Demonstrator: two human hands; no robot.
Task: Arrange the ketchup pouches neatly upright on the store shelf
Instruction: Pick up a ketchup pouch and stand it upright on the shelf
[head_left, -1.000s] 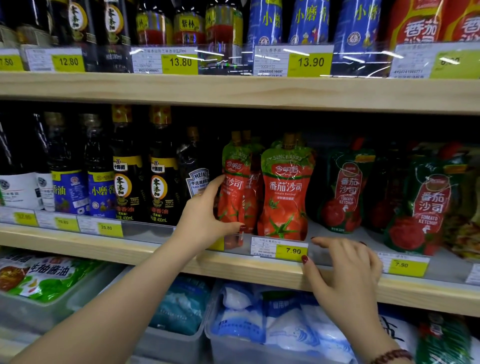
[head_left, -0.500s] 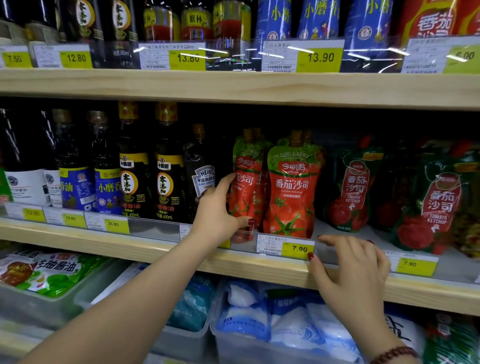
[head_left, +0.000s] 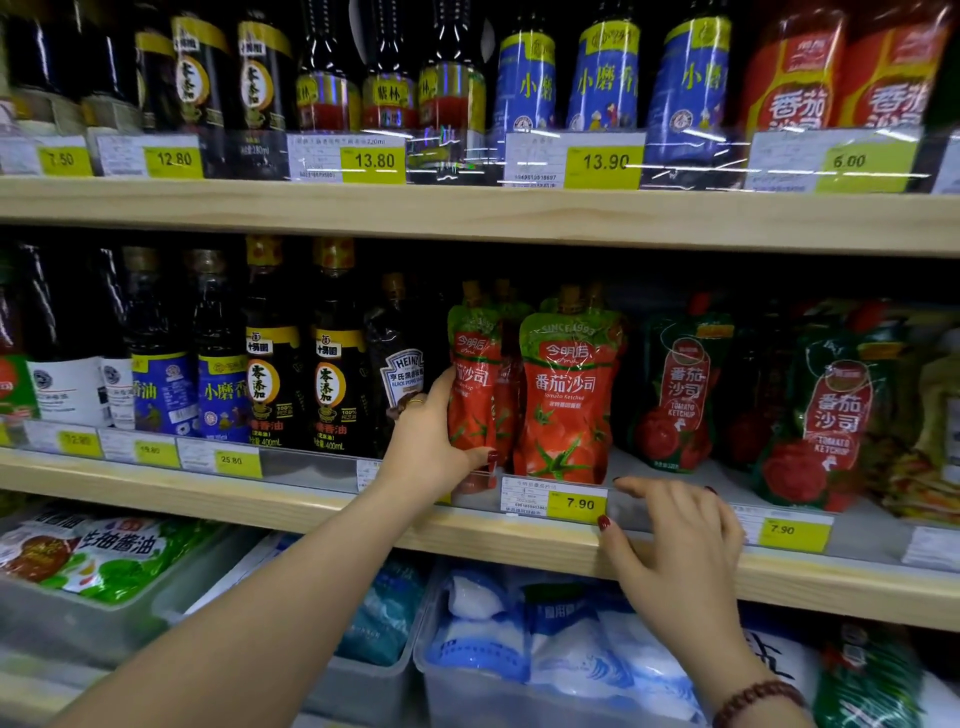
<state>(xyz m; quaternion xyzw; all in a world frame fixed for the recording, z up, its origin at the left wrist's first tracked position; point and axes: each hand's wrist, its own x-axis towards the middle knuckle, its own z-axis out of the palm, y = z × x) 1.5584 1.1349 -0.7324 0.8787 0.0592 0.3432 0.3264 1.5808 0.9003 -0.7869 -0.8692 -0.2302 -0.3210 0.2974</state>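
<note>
Head view faces wooden store shelving (head_left: 467, 525) under dim light. Her left hand (head_left: 431, 441) grips an upright ketchup pouch (head_left: 472, 384) on the middle shelf; her right hand (head_left: 670, 540), fingers spread and empty, rests on the shelf edge just below-right, beside a yellow price tag (head_left: 576, 503).

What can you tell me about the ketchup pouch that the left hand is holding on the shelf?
The held ketchup pouch is glossy soft plastic, red below with tomato pictures, green on top, ending in a brownish spout cap. It stands upright on the middle shelf, turned partly sideways. The left hand grips its lower left edge, thumb across the front. A matching pouch stands right beside it.
</note>
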